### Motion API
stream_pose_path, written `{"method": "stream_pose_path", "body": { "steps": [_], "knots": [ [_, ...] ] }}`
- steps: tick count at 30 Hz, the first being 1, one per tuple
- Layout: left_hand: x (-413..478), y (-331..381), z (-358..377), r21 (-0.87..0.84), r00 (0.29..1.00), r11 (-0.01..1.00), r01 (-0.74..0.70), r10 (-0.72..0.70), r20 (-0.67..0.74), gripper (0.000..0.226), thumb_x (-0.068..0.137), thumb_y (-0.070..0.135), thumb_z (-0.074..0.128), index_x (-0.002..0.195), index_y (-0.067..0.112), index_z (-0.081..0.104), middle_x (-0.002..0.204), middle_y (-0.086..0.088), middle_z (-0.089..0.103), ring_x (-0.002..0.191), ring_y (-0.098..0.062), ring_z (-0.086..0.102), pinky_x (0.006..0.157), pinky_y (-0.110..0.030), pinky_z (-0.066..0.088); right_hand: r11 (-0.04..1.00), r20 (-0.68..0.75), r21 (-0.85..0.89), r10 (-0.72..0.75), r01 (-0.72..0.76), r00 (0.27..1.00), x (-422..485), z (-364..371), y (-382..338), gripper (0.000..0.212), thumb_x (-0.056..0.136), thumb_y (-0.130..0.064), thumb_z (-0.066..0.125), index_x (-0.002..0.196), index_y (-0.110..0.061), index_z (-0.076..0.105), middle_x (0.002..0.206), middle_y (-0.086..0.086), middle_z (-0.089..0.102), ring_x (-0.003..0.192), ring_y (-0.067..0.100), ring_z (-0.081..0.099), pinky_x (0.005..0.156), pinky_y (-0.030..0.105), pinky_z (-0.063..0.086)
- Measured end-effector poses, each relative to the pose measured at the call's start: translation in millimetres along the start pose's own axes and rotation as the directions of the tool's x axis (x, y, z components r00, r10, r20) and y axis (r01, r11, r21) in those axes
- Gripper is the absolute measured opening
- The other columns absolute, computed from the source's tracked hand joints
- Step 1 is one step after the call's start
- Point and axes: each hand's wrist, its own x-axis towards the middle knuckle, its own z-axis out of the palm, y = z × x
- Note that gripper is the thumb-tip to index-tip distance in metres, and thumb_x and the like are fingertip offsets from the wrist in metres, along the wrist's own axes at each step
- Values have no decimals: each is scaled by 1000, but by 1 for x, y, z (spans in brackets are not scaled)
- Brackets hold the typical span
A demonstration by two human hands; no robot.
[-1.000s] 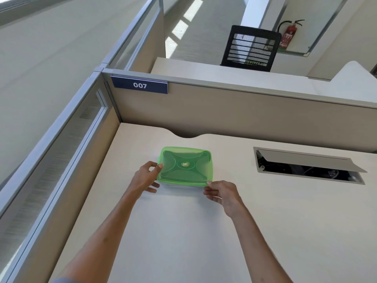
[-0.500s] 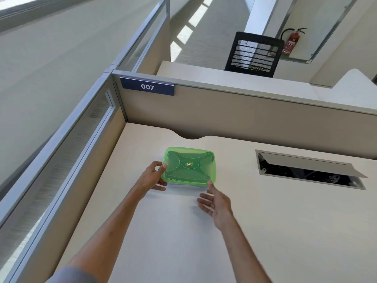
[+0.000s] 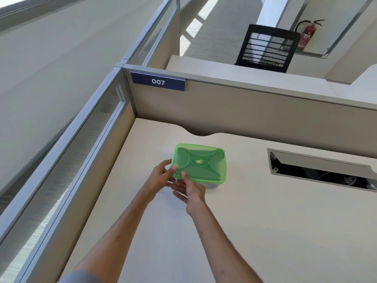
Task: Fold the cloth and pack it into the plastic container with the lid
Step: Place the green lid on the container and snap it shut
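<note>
Both hands (image 3: 177, 180) gripping the green lid's (image 3: 201, 162) near-left corner, "007" sign (image 3: 158, 81) behind.

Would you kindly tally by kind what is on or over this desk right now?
Green lid, on its container: 1
Clear container beneath it: 1
Hands, left hand and right hand, both at the lid's near-left corner: 2
Cloth in plain view: 0
Total: 4

I sit at a pale beige cubicle desk (image 3: 285, 231) with beige partitions (image 3: 255, 111), a navy "007" plate (image 3: 158, 81), a black mesh chair (image 3: 266, 50) and a red extinguisher (image 3: 306, 36) beyond.
</note>
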Motion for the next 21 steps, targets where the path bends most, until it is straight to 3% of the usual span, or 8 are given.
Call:
{"method": "stream_pose_path", "body": {
  "steps": [4,7,11,14,19,21],
  "knots": [
    [2,0,3,-58,997,996,-65,67,24,35,114,30,60,146,24,70,109,-30,76,91,-31,71,93,-48,69,1000,-18,3,-18,18,1000,-1,4,1,36,102,-29,76,104,7,80,85,19,85,62,22,78,60,33,68],
    [4,-1,4,-93,999,995,-45,47,21,38,114,24,60,151,19,67,119,-28,80,95,-32,76,100,-55,66,1000,-31,17,-22,23,999,-1,6,0,29,103,-26,75,100,2,81,82,17,84,58,19,78,58,32,67],
    [4,-6,8,-115,999,992,-40,40,-8,40,114,19,59,153,17,65,117,-24,82,91,-29,80,91,-42,69,1000,-12,20,-14,14,1000,-5,5,1,27,102,-27,77,100,-1,82,86,18,85,61,20,79,57,31,66],
    [6,-6,6,-101,1000,995,-19,17,-25,44,111,25,65,155,19,64,95,-14,80,84,-24,81,79,-31,70,1000,10,23,0,0,1000,-4,1,0,28,101,-29,78,100,-1,82,88,18,85,66,21,81,60,32,67],
    [0,-7,9,-97,999,995,21,-24,-29,45,112,34,63,156,26,60,87,-8,84,80,-19,84,73,-29,70,999,32,33,11,-12,999,-5,-1,0,25,101,-29,77,100,-4,81,90,16,86,83,28,86,64,33,68],
    [-2,-7,12,-102,999,994,23,-26,-27,44,113,34,61,157,29,59,87,-6,84,80,-19,85,72,-30,70,999,27,37,0,-1,1000,-5,-4,-1,24,101,-29,77,100,-5,81,88,15,86,77,25,86,62,31,68]
  ]
}}
